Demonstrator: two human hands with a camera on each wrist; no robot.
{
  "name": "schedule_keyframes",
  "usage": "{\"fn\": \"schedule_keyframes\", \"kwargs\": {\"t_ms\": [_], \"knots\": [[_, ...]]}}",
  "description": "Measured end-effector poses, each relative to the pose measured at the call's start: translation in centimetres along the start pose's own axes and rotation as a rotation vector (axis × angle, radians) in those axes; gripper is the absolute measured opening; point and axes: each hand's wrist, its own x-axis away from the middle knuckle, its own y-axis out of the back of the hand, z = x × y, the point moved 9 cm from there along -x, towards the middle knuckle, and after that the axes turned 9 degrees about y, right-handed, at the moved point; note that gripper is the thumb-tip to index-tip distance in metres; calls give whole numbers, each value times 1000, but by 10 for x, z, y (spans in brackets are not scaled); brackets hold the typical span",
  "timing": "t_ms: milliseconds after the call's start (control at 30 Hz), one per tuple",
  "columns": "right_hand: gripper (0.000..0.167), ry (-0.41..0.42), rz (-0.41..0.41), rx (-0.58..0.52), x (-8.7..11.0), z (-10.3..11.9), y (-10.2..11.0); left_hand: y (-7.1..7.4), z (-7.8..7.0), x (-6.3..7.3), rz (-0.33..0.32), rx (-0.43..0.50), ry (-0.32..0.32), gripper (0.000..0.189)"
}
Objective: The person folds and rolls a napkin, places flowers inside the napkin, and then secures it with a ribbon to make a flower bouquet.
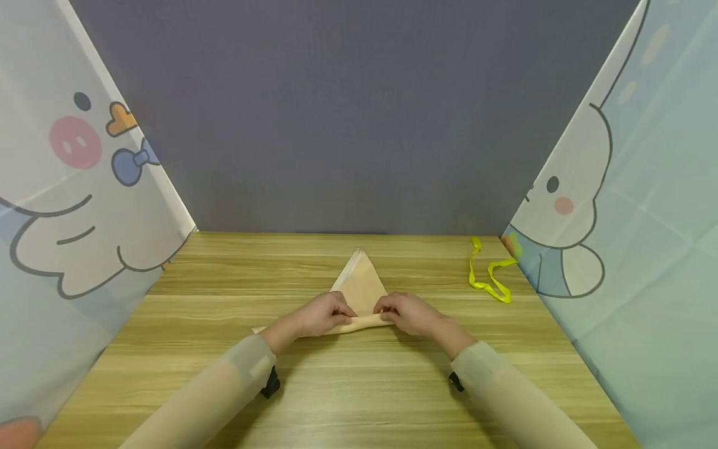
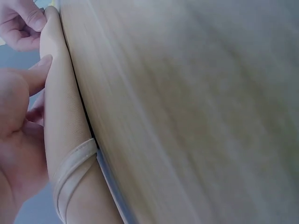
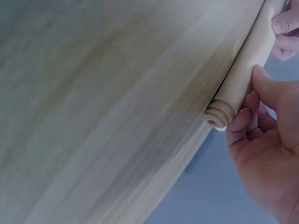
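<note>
Pinching grip on both sides: left hand [image 1: 325, 313] and right hand [image 1: 414, 313] each have thumb and fingers on the rolled near edge of the beige cloth [image 1: 361, 284], thumbs on the near side. Cloth lies on the wood-grain table [image 1: 359, 399], roll running crosswise, unrolled part a triangle, tip pointing away from the person. Right wrist view: spiral end [image 3: 219, 114] of the cloth just beside the right hand's fingers. Left wrist view: pale edging strip [image 2: 74, 163] wrapped slantwise round the cloth's left part. Light sleeves [image 1: 516, 393] nearer the person than the cloth, black wrist devices [image 1: 271, 383] partly showing under them. Yellow ribbon [image 1: 481, 285], loosely bent, well apart to the cloth's right. Dark panel [image 1: 336, 118] upright beyond the cloth; cartoon-print curtains [image 1: 662, 218] well off to its left and right.
</note>
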Motion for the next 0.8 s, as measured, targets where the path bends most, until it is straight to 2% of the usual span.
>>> {"fn": "schedule_keyframes", "kwargs": {"t_ms": [233, 400, 533, 667, 800], "knots": [[11, 27, -20, 13, -1, 3, 2, 3, 0, -3, -12, 63, 27, 9], [8, 14, -12, 16, -1, 1, 1, 5, -3, -3, -50, -37, 24, 4], [10, 14, -4, 24, 0, 1, 0, 6, -9, -1, -77, -101, -23, 5], [8, 42, -14, 25, 0, 2, -1, 3, -16, 2, -59, -95, -82, 11], [8, 75, -26, 24, -1, 3, -1, 3, -19, 5, -50, -90, -107, 14]]}}
